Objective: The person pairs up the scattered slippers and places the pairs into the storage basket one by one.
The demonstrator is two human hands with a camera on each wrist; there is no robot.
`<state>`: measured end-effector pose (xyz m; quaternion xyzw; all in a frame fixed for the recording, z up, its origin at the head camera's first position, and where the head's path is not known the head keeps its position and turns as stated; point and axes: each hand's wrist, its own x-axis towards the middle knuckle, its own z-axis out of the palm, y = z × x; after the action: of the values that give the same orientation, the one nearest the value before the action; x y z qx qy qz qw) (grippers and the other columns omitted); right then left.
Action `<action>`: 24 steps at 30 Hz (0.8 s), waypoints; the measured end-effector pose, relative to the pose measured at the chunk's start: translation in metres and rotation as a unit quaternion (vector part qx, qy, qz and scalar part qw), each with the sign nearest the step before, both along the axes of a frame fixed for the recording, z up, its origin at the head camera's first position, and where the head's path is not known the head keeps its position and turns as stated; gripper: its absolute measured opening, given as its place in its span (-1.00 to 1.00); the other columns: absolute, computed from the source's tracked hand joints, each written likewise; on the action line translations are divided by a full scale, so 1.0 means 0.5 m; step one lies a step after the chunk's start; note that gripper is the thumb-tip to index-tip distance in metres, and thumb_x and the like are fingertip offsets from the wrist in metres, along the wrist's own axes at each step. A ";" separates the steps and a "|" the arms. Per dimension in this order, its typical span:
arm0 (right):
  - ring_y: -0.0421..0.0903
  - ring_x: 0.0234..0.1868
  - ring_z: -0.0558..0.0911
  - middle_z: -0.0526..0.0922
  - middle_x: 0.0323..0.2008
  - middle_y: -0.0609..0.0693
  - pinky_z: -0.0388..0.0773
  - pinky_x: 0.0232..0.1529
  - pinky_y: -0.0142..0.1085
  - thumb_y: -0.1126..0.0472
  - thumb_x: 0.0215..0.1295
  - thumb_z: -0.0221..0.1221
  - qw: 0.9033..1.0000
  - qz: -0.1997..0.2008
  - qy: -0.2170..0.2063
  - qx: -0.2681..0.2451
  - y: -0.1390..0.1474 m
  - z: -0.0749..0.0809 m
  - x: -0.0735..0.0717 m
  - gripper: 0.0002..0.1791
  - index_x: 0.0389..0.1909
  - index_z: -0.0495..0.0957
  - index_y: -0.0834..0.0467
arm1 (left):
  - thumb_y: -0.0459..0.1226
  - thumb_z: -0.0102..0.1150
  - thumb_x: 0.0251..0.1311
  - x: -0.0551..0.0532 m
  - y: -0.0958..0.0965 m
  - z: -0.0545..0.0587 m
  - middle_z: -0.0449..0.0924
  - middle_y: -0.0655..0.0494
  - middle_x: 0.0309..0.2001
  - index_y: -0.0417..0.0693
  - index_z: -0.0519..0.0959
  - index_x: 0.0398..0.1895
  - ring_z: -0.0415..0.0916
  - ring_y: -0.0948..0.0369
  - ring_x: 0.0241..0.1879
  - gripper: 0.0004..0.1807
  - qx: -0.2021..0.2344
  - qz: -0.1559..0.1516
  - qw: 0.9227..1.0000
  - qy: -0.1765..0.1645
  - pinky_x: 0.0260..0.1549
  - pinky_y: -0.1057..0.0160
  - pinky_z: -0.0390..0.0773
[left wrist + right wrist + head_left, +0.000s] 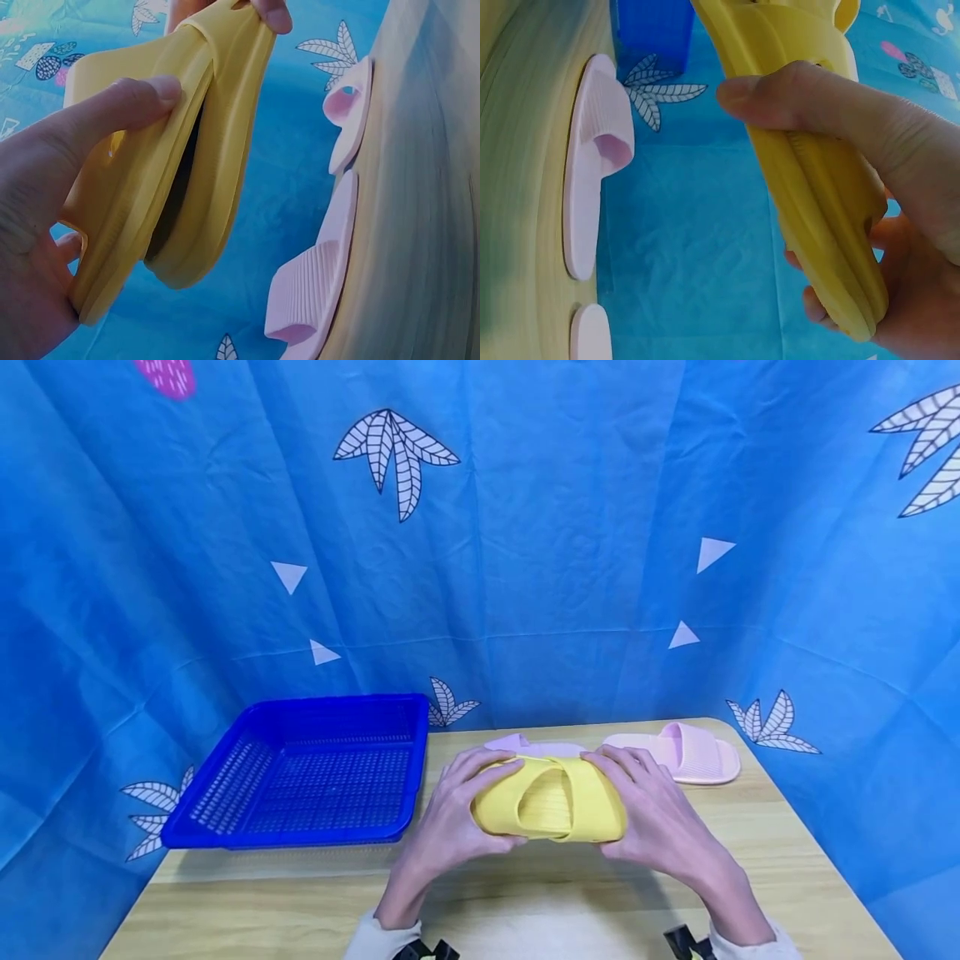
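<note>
Pair of yellow slippers (551, 799), pressed together and held above the table (780, 860), is gripped at both ends by left hand (450, 814) and right hand (660, 822); judged light, soft, bendable foam, best held at the ends.

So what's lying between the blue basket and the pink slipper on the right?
In the head view, the yellow slippers held by both hands, with another pink slipper behind them.

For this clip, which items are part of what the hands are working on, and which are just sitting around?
In hand:
- yellow slippers, a pair pressed together
- left hand, gripping one end
- right hand, gripping the other end

Lying about:
- pink slippers, flat on the wooden table behind the hands
- blue basket, at the table's left, nothing visible in it
</note>
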<state>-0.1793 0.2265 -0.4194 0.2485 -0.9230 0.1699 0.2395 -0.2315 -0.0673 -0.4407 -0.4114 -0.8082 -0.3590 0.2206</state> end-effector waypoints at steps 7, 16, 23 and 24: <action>0.09 0.17 0.48 0.53 0.23 0.13 0.51 0.07 0.10 0.02 -0.66 0.67 1.000 0.009 -0.014 -0.009 0.012 -0.008 -0.008 0.25 0.35 0.46 0.15 | 0.04 0.77 -0.43 -0.003 0.005 -0.002 0.51 0.16 0.32 0.11 0.57 0.33 0.34 0.06 0.37 0.04 -0.019 0.003 1.000 0.000 0.23 -0.20 0.39; 0.09 0.12 0.51 0.55 0.19 0.10 0.49 0.01 0.08 -0.04 -0.63 0.66 1.000 0.005 0.007 0.010 0.025 -0.011 -0.004 0.26 0.36 0.45 0.15 | 0.24 0.66 -0.32 -0.005 0.004 -0.004 0.39 0.16 0.43 0.14 0.46 0.44 0.28 0.05 0.44 0.12 -0.070 0.008 0.997 0.022 0.25 -0.15 0.40; 0.09 0.10 0.52 0.54 0.17 0.11 0.54 -0.05 0.08 -0.02 -0.57 0.67 1.000 0.009 -0.009 0.007 0.018 -0.014 0.001 0.27 0.41 0.42 0.17 | 0.23 0.62 -0.20 0.009 -0.016 -0.002 0.33 0.21 0.47 0.21 0.40 0.48 0.22 0.08 0.48 0.08 -0.090 0.025 0.996 0.006 0.31 -0.17 0.35; 0.10 0.10 0.52 0.54 0.17 0.11 0.54 -0.04 0.08 -0.02 -0.56 0.67 1.000 0.009 -0.010 0.007 0.018 -0.013 0.000 0.26 0.40 0.42 0.17 | 0.22 0.62 -0.20 0.011 -0.020 -0.003 0.33 0.20 0.47 0.21 0.40 0.48 0.23 0.07 0.48 0.07 -0.090 0.027 0.996 0.004 0.31 -0.18 0.34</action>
<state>-0.1790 0.2354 -0.4261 0.2568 -0.9242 0.1679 0.2272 -0.2261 -0.0774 -0.4420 -0.4084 -0.8474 -0.2773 0.1954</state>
